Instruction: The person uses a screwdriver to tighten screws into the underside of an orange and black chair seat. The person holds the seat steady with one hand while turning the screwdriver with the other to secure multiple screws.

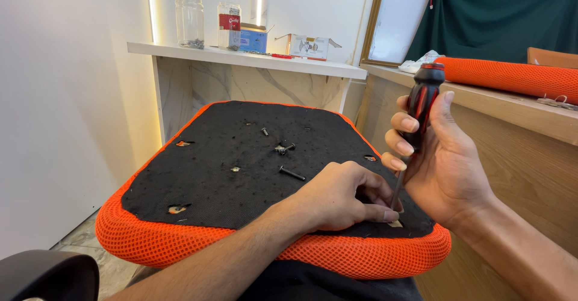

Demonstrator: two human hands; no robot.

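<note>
The right hand (442,162) is clamped on the screwdriver (419,111) by its stiff, grippy handle; the left hand (343,195) pinches its tip at the soft, light seat cushion (198,186).

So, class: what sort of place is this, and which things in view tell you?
Probably a small furniture assembly or repair corner. An upturned chair seat carries loose bolts, the right hand works a screwdriver into it, and jars stand on a shelf.
</note>
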